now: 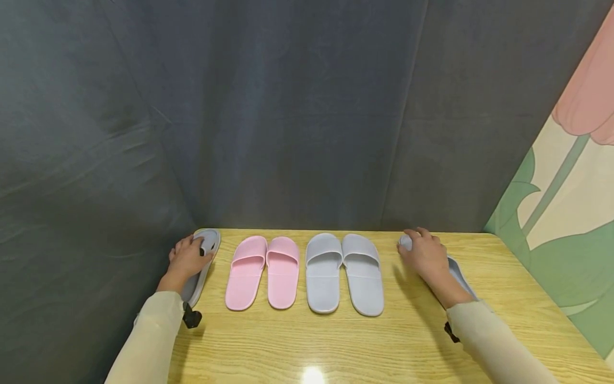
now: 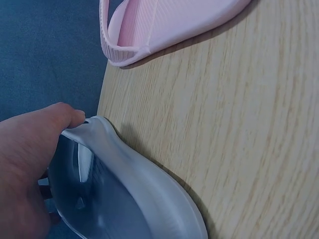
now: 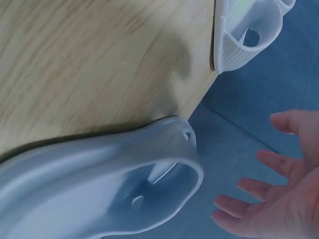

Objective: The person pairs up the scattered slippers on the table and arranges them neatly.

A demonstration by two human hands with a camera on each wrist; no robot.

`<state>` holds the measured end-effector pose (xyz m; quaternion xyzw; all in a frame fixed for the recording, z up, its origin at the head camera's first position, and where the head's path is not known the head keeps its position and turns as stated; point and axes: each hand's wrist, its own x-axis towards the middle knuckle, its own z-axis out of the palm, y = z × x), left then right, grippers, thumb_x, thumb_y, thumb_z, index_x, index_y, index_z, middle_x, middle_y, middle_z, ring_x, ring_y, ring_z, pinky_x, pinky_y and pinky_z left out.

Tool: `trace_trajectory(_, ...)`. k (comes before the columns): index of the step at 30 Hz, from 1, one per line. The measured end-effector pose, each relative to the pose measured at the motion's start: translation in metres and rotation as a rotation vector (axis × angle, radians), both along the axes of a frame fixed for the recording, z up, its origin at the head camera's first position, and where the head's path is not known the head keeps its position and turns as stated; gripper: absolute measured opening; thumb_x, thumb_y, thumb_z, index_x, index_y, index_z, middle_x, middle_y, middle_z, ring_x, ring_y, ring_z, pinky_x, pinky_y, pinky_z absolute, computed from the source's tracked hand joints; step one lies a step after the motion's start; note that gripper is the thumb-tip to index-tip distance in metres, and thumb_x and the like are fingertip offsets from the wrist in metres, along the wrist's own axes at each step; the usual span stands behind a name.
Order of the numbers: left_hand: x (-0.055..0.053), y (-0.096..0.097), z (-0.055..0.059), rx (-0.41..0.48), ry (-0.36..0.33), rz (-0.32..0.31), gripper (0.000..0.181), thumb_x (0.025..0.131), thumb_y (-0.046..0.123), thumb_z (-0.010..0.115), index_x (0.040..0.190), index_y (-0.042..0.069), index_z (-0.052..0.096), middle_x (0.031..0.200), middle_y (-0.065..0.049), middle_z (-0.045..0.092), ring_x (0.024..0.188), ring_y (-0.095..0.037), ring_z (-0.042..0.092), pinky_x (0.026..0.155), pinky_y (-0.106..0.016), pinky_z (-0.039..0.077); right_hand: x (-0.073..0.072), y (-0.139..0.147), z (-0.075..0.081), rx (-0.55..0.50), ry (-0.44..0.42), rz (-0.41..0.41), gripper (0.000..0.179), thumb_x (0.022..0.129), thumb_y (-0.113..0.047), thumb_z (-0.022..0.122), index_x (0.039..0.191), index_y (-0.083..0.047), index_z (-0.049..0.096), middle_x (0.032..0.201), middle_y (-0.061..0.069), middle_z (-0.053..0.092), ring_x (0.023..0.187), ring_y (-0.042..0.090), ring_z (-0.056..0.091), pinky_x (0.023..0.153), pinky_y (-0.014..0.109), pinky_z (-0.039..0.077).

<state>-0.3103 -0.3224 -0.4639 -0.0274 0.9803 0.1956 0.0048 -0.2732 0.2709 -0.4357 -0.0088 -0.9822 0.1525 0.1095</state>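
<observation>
At the table's left edge, my left hand [image 1: 187, 261] holds the strap end of a grey slipper [image 1: 209, 241]. In the left wrist view the thumb lies on the near side of the strap, and the other fingers reach round its far side, partly hidden. My right hand [image 1: 428, 257] is over the toe end of another grey slipper [image 1: 459, 273] at the right. Its fingers [image 3: 269, 190] are spread and apart from that slipper in the right wrist view. The hand and forearm cover much of this slipper in the head view.
Between the hands lie a pair of pink slippers [image 1: 283, 282] and a pair of light grey slippers [image 1: 323, 288], toes towards the dark curtain [image 1: 297, 133]. All stand on a wooden table [image 1: 268, 341]. A wall with a painted flower [image 1: 585, 112] borders the right side.
</observation>
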Motion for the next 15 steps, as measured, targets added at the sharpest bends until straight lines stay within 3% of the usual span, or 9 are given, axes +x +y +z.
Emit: trace_trajectory(15,-0.002,-0.001,-0.003,-0.007,-0.013,-0.002,0.074,0.099,0.033,0.058,0.155,-0.003,0.028,0.158,-0.037,0.014,0.145,-0.057,0.010,0.111,-0.075,0.009,0.000,0.025,-0.008,-0.059,-0.003,0.024,0.052,0.099,-0.029,0.058,0.140,0.003,0.053,0.147,0.037,0.038,0.124,0.064,0.041,0.092,0.074,0.038)
